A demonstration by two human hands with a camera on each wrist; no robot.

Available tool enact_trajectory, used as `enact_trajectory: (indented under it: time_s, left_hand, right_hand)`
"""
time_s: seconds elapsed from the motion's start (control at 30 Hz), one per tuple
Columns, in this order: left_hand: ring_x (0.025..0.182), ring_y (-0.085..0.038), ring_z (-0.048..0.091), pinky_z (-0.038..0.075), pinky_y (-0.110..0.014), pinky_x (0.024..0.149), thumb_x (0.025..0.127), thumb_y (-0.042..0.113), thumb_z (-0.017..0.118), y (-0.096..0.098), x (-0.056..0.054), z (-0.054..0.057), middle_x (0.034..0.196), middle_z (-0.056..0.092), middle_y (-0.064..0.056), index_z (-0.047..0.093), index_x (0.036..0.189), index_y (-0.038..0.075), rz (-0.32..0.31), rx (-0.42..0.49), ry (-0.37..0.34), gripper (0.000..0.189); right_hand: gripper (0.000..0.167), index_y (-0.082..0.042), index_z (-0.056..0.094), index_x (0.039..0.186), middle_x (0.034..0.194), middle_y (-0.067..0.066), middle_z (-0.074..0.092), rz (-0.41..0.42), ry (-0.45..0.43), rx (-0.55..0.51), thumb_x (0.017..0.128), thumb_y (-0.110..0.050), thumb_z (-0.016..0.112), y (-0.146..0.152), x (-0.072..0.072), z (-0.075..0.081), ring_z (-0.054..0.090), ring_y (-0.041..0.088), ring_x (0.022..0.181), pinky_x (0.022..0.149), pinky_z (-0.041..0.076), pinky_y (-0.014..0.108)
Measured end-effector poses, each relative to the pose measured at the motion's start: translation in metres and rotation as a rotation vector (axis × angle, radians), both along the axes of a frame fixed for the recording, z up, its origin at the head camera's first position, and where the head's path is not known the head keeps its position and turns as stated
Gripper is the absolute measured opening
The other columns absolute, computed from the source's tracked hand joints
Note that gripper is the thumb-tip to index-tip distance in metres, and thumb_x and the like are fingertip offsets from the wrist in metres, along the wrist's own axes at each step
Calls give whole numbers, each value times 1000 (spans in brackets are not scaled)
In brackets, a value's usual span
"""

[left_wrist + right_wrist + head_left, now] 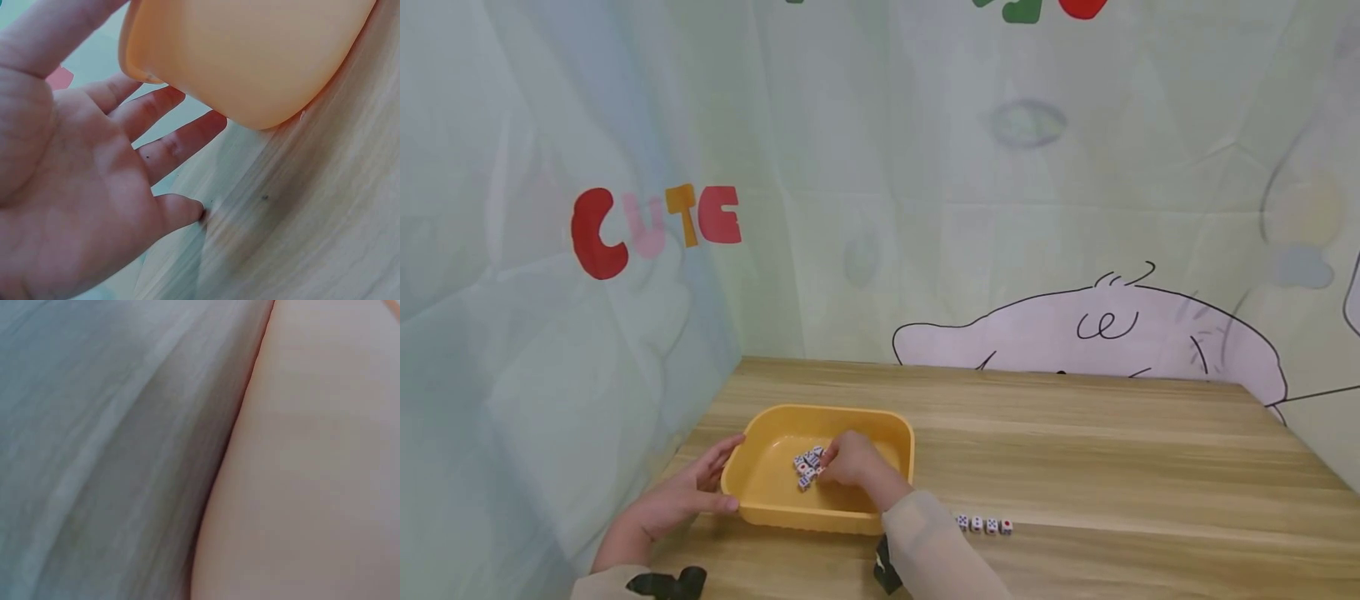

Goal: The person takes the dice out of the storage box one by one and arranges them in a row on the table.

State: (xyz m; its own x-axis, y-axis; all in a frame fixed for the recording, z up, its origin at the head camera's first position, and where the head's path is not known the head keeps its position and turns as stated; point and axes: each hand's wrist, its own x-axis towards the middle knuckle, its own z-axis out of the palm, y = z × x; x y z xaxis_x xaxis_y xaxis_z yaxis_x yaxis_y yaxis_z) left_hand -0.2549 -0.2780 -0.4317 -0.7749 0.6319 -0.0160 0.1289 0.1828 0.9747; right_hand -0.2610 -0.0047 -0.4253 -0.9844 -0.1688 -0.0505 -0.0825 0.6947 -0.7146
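Observation:
A yellow plastic bin (820, 521) stands on the table, with several white dice (806, 469) in a loose heap on its floor. My left hand (681, 497) is at the bin's left end, the thumb by the near corner and the fingers farther back. In the left wrist view, the spread, fairly straight fingers (181, 147) touch the bin's outer wall (250, 62). Inside the bin, my right hand (853, 460) reaches down to the right side of the heap. Its fingertips meet the dice, but whether they pinch one is hidden. The right wrist view shows only the bin wall (306, 469) and tabletop.
Several dice (992, 526) stand in a row on the wooden table (1105, 450), right of the bin; my right sleeve (936, 537) passes close to the row's left end. Printed fabric (850, 208) hangs behind and on the left of the table.

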Motion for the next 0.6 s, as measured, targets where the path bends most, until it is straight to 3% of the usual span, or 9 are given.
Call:
enact_trajectory:
  time_s: [0.17,0.6]
  left_hand:
    - [117,13,42,34,-10,92,88,3,66,-1,0,-1,154,2,-35,0,151,-5,-14,13,2,92]
    - [116,15,41,33,-8,91,87,5,68,-1,-1,-1,156,4,-32,1,151,-3,16,-11,-2,93]
  right_hand:
    - [15,-7,67,73,71,-1,56,-10,-15,-4,73,-9,82,-2,0,0,47,12,64,54,37,20]
    - [11,-5,71,81,76,0,59,-3,-39,-34,76,-11,79,5,3,9,51,15,70,62,43,25]
